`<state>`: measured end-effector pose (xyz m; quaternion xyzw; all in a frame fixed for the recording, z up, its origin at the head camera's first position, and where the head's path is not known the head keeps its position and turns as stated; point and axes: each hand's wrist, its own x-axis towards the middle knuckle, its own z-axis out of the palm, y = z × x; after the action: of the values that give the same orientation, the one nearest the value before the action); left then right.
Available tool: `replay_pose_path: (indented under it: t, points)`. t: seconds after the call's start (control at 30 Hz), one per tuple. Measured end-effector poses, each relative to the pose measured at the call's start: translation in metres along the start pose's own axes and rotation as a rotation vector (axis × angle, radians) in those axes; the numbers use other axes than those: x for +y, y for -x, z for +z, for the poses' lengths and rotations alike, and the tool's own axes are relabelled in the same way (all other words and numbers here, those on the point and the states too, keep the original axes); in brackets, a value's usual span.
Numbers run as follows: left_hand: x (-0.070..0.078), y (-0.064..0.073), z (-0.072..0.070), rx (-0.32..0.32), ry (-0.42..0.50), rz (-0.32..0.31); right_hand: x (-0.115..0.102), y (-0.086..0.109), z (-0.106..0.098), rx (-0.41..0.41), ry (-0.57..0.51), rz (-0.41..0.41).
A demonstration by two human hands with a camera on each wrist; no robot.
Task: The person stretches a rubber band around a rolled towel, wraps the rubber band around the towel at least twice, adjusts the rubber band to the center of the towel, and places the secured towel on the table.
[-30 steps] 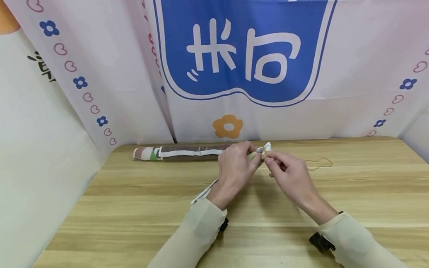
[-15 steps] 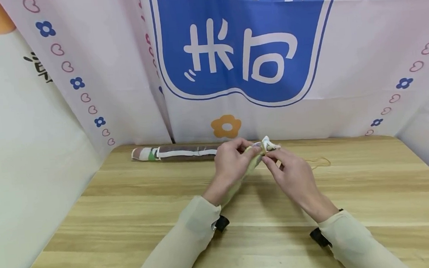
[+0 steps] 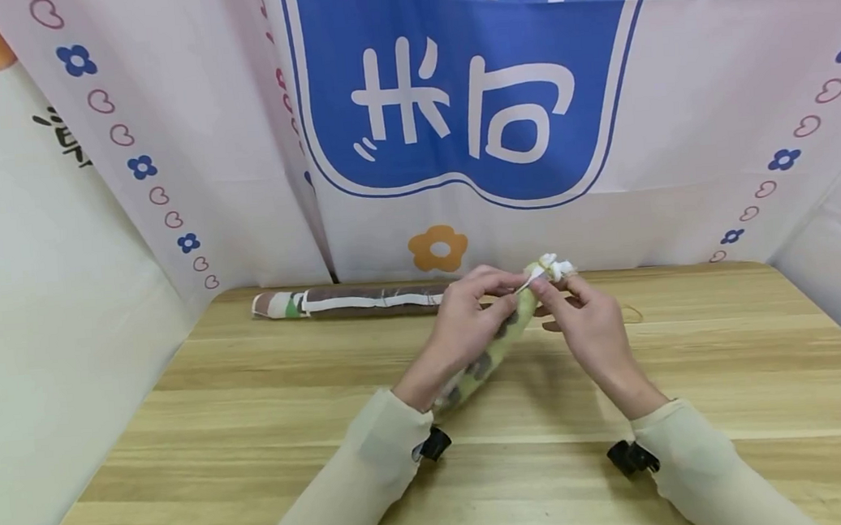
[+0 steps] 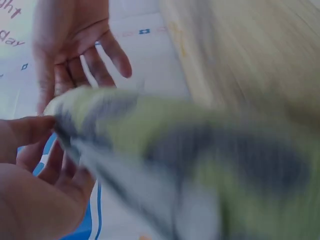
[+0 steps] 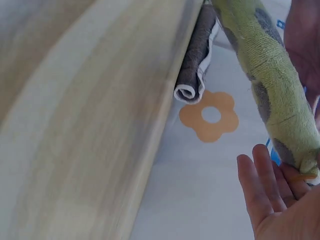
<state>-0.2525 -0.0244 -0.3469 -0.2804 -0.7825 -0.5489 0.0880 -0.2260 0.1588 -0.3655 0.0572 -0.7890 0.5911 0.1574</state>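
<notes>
A rolled green towel (image 3: 500,348) with dark grey spots slants between both hands above the table, its far end tilted up. My left hand (image 3: 464,320) grips the roll near that end, thumb on the near side. At the tip, white edging (image 3: 560,268) bunches out. My right hand (image 3: 592,330) pinches this tip between thumb and fingers. In the right wrist view an orange-yellow rubber band (image 5: 304,176) circles the tip, and several right-hand fingers stretch out loosely. The left wrist view shows the towel (image 4: 210,145) large and blurred.
A brown rolled towel (image 3: 365,300) with white edging lies along the back of the wooden table (image 3: 268,387). Right of my right hand, a thin yellow rubber band (image 3: 640,312) lies on the table, partly hidden. A printed curtain (image 3: 623,224) hangs behind.
The green roll's tip has risen and shifted right, and more of its body shows below the left hand. Both hands have moved slightly with it. The view has shifted a little.
</notes>
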Motion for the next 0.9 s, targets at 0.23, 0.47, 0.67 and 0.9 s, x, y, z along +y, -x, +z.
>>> replay_pose_path:
  t: [0.23,0.47,0.67,0.9]
  points:
    - [0.002,-0.001,-0.008,-0.169,0.196,-0.127,-0.002,-0.009,-0.019,-0.064,-0.057,0.057]
    - [0.003,-0.002,-0.012,-0.149,0.387,-0.218,-0.004,-0.014,-0.034,-0.150,0.110,-0.029]
    - [0.000,-0.002,-0.014,-0.085,0.341,-0.256,-0.006,-0.010,-0.030,-0.237,0.281,-0.149]
    - [-0.007,-0.002,-0.014,-0.132,0.286,-0.298,-0.008,-0.005,-0.020,-0.335,0.337,-0.301]
